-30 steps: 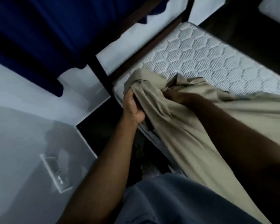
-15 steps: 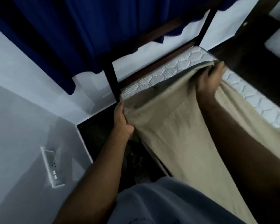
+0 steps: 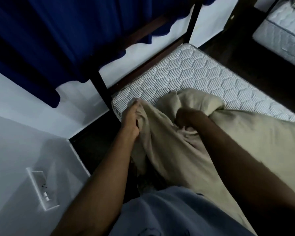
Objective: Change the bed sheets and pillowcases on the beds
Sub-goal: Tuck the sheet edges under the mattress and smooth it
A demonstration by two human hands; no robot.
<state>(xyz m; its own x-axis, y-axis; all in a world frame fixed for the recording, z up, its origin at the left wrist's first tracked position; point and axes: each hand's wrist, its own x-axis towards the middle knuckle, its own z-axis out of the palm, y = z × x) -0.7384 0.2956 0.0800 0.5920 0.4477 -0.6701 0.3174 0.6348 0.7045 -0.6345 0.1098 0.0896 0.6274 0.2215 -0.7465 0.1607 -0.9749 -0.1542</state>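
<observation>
Gripping the beige sheet (image 3: 186, 150) at the corner of the quilted, hexagon-stitched mattress (image 3: 186, 77): my left hand (image 3: 130, 120) bunches its edge against that corner; my right hand (image 3: 187, 119) clutches crumpled folds just beside. The soft cloth drapes off the mattress toward me.

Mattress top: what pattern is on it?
The mattress has a pale, finely striped cover quilted in hexagons, seen best in the head view.
</observation>
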